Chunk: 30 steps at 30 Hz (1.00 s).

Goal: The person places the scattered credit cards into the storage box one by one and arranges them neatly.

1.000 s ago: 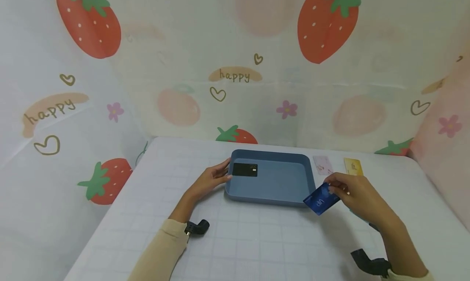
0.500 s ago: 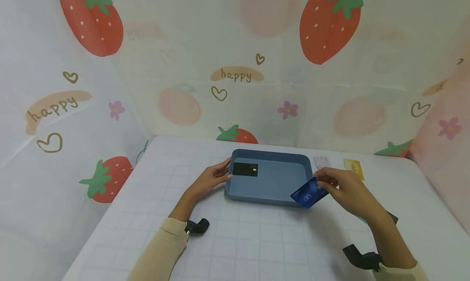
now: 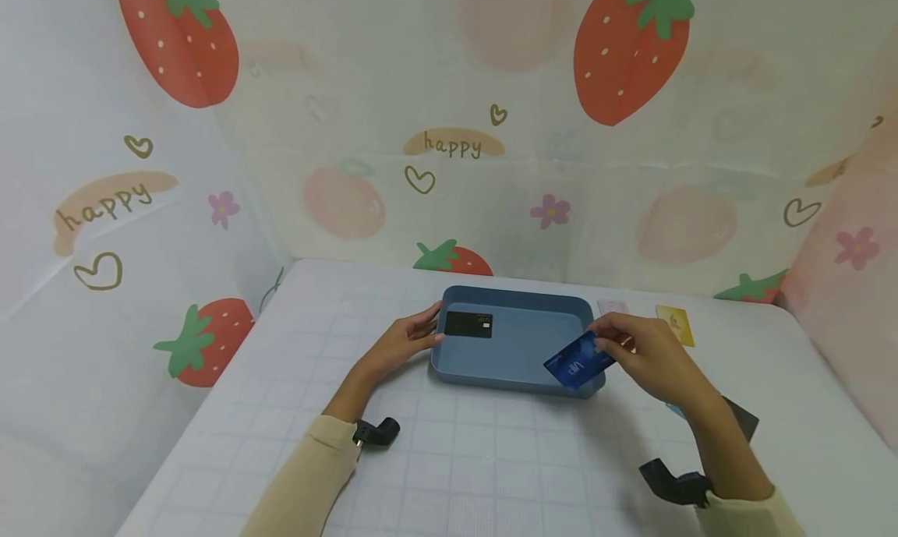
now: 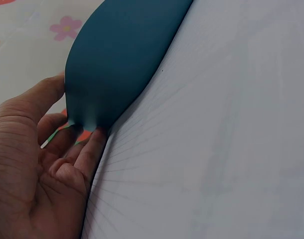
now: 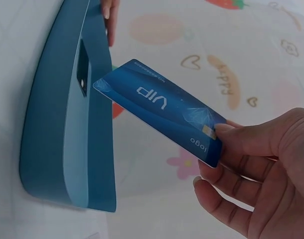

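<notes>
My right hand (image 3: 645,355) pinches a blue VIP card (image 3: 577,361) by one corner, thumb on its chip side. The card is tilted and overlaps the front right part of the blue-grey tray (image 3: 519,384) in the head view; the right wrist view shows the card's printed face (image 5: 159,107). At the tray's left end, my left hand (image 3: 403,340) holds the wall, thumb at the rim (image 4: 67,59) and fingers against the outside. A black card (image 3: 463,324) with a chip lies inside the tray at the left.
Right of the tray lie a pink card (image 3: 612,307), partly behind my right hand, and a yellow card (image 3: 675,326). A dark card (image 3: 742,418) and a light-blue one (image 3: 675,410) show around my right forearm. A strawberry-print backdrop (image 3: 456,210) stands behind the white table (image 3: 351,303).
My right hand has moved left and slightly away from me, bringing the blue card from beside the tray's right corner to over its front right part. My left hand stays at the tray.
</notes>
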### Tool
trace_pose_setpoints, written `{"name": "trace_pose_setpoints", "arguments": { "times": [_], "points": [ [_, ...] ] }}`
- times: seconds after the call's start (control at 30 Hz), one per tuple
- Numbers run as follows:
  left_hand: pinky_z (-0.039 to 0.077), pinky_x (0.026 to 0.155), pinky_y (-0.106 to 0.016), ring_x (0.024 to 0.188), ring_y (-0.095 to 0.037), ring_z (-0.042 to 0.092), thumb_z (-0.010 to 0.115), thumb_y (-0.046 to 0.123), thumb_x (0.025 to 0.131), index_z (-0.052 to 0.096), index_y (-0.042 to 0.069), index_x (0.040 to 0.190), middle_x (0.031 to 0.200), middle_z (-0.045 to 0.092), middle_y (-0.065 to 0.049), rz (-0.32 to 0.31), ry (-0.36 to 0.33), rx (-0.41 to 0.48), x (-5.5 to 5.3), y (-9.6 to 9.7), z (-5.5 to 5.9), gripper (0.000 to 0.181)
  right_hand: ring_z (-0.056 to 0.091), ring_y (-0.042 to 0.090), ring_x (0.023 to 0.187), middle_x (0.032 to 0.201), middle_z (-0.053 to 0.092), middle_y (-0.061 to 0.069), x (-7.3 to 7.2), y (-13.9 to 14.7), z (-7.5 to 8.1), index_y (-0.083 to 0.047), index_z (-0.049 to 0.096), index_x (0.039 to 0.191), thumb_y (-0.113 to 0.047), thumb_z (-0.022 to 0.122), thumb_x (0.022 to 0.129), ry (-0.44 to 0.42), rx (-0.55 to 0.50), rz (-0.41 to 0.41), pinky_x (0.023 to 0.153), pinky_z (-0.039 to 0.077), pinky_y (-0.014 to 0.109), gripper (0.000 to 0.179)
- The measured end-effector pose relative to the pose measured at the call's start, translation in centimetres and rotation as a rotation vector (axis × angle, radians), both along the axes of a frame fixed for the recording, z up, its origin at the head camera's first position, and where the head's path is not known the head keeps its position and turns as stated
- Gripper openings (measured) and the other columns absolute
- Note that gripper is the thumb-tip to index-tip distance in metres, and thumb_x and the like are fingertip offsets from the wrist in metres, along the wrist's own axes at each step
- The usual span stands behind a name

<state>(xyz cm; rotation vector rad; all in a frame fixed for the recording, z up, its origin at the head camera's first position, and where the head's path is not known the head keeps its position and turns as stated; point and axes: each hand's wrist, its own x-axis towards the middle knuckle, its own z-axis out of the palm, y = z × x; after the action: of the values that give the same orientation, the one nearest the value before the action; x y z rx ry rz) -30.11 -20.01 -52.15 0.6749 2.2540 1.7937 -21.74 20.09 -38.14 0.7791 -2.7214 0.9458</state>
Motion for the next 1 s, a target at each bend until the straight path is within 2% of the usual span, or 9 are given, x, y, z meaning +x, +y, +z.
{"name": "trace_pose_setpoints", "arguments": {
  "times": [0.23, 0.5, 0.67, 1.0],
  "points": [
    [0.037, 0.114, -0.036, 0.147, -0.025, 0.037, 0.065, 0.016, 0.101, 0.029, 0.006, 0.160, 0.164, 0.030, -0.010, 0.003, -0.014, 0.004, 0.0, 0.0, -0.1, 0.069, 0.066, 0.015, 0.082, 0.097, 0.074, 0.003, -0.6, -0.3, -0.4, -0.005, 0.073, 0.109, 0.000, 0.068, 0.095, 0.012, -0.001, -0.021, 0.070, 0.056, 0.025, 0.016],
    [0.035, 0.115, -0.043, 0.147, -0.029, 0.036, 0.064, 0.013, 0.101, 0.030, 0.005, 0.159, 0.164, 0.029, -0.011, 0.000, -0.014, 0.021, -0.1, 0.0, -0.2, 0.068, 0.067, 0.016, 0.082, 0.095, 0.075, 0.004, -1.4, -0.8, -0.9, -0.004, 0.072, 0.108, 0.000, 0.068, 0.095, 0.033, -0.030, -0.035, 0.071, 0.057, 0.025, 0.014],
    [0.036, 0.114, -0.041, 0.146, -0.028, 0.037, 0.065, 0.014, 0.101, 0.030, 0.006, 0.159, 0.164, 0.030, -0.010, 0.007, -0.020, 0.012, -0.1, 0.1, -0.2, 0.068, 0.067, 0.016, 0.079, 0.091, 0.074, 0.003, -1.8, -1.2, -1.2, -0.003, 0.072, 0.107, -0.003, 0.069, 0.096, 0.044, -0.056, -0.055, 0.070, 0.056, 0.024, 0.012],
    [0.037, 0.114, -0.039, 0.147, -0.028, 0.037, 0.066, 0.016, 0.101, 0.030, 0.006, 0.159, 0.164, 0.029, -0.011, 0.005, -0.019, 0.017, 0.0, 0.1, 0.1, 0.069, 0.069, 0.020, 0.082, 0.095, 0.076, 0.008, -2.9, -1.9, -1.8, -0.003, 0.072, 0.109, -0.004, 0.068, 0.096, 0.038, -0.099, -0.087, 0.071, 0.056, 0.024, 0.013]
  ]
}}
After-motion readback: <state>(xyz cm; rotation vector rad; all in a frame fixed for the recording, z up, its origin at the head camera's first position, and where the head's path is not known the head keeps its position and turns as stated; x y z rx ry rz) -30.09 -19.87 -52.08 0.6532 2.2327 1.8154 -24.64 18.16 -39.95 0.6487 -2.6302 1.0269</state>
